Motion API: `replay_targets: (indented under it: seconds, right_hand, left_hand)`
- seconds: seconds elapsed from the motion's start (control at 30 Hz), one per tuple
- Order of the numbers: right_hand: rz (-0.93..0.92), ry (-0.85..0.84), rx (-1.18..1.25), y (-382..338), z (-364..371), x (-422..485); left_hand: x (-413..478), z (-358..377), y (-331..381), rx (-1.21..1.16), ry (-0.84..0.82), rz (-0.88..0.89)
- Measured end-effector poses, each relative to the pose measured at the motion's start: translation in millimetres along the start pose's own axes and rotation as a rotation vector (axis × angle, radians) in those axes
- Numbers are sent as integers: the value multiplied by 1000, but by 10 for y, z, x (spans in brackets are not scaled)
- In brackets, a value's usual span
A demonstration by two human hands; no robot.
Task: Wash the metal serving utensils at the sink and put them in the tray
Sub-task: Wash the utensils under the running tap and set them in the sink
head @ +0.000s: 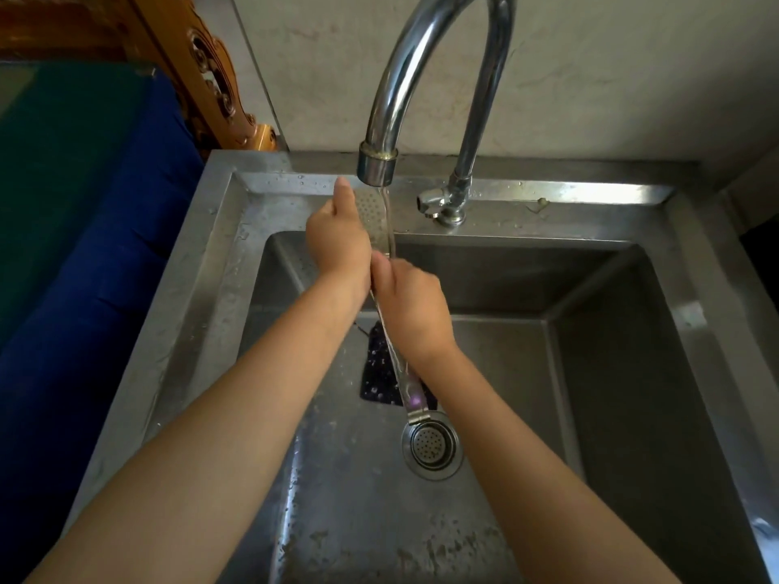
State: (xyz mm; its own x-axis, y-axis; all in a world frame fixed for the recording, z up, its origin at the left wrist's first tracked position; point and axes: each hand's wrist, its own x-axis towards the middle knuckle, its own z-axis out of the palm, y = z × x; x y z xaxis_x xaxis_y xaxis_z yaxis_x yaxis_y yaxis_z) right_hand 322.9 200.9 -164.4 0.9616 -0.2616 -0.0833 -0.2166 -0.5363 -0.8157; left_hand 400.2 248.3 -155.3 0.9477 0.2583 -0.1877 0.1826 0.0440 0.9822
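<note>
A long metal serving utensil with a perforated flat head [373,219] is held over the steel sink [506,373], its head under the running water from the tap [381,162]. My left hand [337,242] wraps the perforated head, thumb raised along it. My right hand [406,301] grips the handle, whose hooked end [415,404] sticks out below my wrist. No tray is in view.
A dark speckled cloth or pad [379,373] lies on the sink floor beside the round drain strainer [432,446]. The tap lever [434,202] sits on the back ledge. Left of the sink are a blue and green covered surface [84,204] and carved wooden furniture [202,69].
</note>
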Motion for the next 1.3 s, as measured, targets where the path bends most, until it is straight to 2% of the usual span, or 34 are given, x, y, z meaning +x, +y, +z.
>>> replay_targets:
  seconds: [0.1, 0.17, 0.23, 0.3, 0.4, 0.53, 0.6, 0.7, 0.83, 1.1, 1.23, 1.3]
  right_hand:
    - [-19, 6, -75, 61, -2, -177]
    - [-21, 15, -212, 114, 20, -318]
    - [-24, 59, -371, 165, 45, -448]
    - [-28, 129, -407, 206, 38, -492]
    - [-20, 210, -324, 188, -20, -329]
    - [-15, 275, -263, 103, -87, 44]
    - [-15, 238, -182, 98, -114, 146]
    - [-65, 91, 62, 145, -151, 130]
    - [-167, -3, 320, 136, -206, 22]
    - [-98, 11, 426, 167, -314, -96]
    - [-99, -78, 565, 222, -330, -132]
    - [-75, -85, 613, 207, -260, -120]
  left_hand:
    - [51, 29, -40, 56, 7, -1]
    - [94, 32, -73, 57, 21, -40]
    - [135, 21, -73, 22, 46, -90]
    - [164, 5, -21, -29, 81, -119]
    - [113, -14, 82, -53, 82, -72]
    - [-194, -35, 78, 53, -182, -41]
    - [-273, -79, 73, 60, -289, -25]
    - [-281, -151, 106, 70, -389, -22]
    - [-202, -185, 177, -12, -344, 15]
    - [-118, -140, 281, -127, -254, 79]
    - [79, -152, 368, -200, -79, -27]
    - [89, -165, 357, -270, -71, -66]
